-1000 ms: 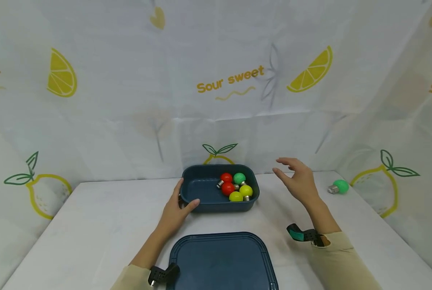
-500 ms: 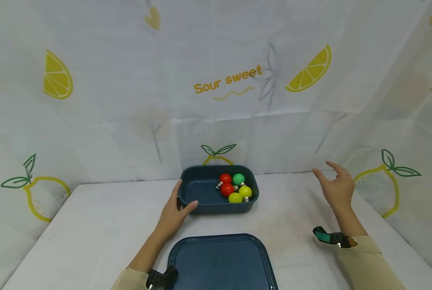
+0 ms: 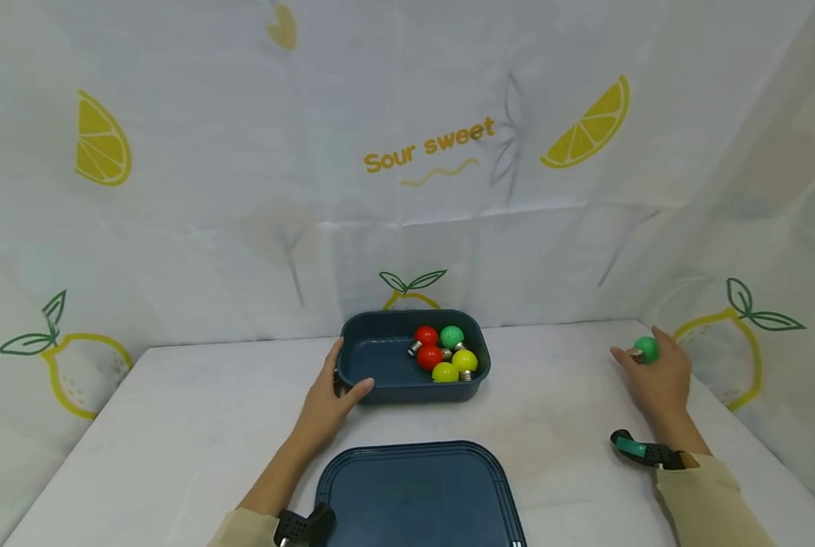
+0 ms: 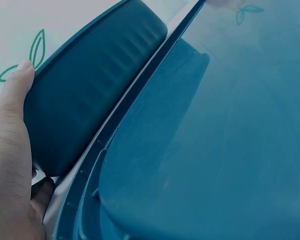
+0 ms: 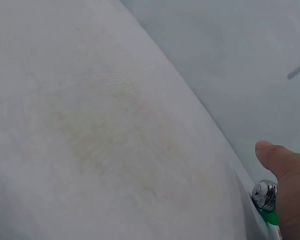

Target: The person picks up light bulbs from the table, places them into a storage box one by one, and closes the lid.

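A dark blue box (image 3: 407, 391) stands near the back of the table, with red, yellow and green bulbs in its right half. My left hand (image 3: 325, 403) grips its left front corner; in the left wrist view the thumb (image 4: 21, 82) lies along the front wall and fingertips show low at the end. At the far right, my right hand (image 3: 660, 376) is around a green bulb (image 3: 648, 349), thumb on one side and fingers on the other. The right wrist view shows the thumb extended above the bulb's metal base (image 5: 264, 195), apart from it; the fingers are hidden there.
A dark blue tray (image 3: 417, 494) lies in front of the box, close to the near edge. White cloth with lemon prints (image 3: 407, 175) hangs behind and beside the white table (image 3: 195, 433). The green bulb lies near the table's back right corner.
My right hand has moved right from beside the box and come down around the green bulb. The left hand and the box have stayed in place.
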Available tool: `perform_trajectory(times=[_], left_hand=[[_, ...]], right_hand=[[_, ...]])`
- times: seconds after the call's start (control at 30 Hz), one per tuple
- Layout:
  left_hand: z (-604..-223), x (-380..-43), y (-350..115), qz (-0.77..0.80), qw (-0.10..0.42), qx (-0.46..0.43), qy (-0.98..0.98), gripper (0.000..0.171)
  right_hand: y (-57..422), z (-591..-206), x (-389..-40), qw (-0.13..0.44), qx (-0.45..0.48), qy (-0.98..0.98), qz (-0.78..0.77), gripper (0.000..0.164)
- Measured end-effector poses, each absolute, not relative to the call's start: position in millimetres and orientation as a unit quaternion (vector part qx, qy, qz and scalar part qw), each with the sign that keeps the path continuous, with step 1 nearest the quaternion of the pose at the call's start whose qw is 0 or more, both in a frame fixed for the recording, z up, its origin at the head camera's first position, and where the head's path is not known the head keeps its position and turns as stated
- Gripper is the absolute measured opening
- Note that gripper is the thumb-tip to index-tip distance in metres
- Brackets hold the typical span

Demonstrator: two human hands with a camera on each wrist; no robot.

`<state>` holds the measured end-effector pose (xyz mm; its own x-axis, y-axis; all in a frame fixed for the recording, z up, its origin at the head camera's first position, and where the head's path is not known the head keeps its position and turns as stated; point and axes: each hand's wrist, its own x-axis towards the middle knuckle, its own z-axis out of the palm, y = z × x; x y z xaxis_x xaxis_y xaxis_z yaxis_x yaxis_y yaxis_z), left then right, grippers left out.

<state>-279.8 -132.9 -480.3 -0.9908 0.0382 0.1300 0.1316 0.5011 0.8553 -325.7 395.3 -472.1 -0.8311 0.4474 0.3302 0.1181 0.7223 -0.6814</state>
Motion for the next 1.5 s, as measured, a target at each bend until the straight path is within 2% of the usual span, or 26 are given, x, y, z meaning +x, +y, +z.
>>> perform_trajectory(times=[0.13, 0.27, 0.63, 0.87, 1.17, 1.5], left_hand=[[-479.4, -280.7, -130.7, -0.503, 0.044, -0.052, -0.861, 0.093], [-478.1, -280.4, -130.5, -0.504, 0.047, -0.05, -0.861, 0.093], [-480.9, -278.1, -132.1, -0.505, 0.052, -0.049, -0.86, 0.092], [-479.7, -277.9, -130.2, -0.509, 0.048, -0.051, -0.858, 0.093], [-479.4, -278.2, -130.1, -0.512, 0.047, -0.053, -0.856, 0.093], [-479.3, -277.4, -132.0, -0.507, 0.054, -0.048, -0.859, 0.094]], right_hand=[[399.0, -473.1, -324.9, 0.213, -0.171, -0.902, 0.334, 0.08], [397.9, -472.0, -325.8, 0.206, -0.193, -0.897, 0.339, 0.074], [391.7, -475.4, -321.3, 0.236, -0.208, -0.879, 0.358, 0.046], [391.3, -469.2, -318.5, 0.229, -0.229, -0.871, 0.369, 0.057], [388.8, -465.8, -315.9, 0.247, -0.268, -0.839, 0.404, 0.059], [376.5, -464.0, -322.1, 0.25, -0.245, -0.827, 0.44, 0.059]])
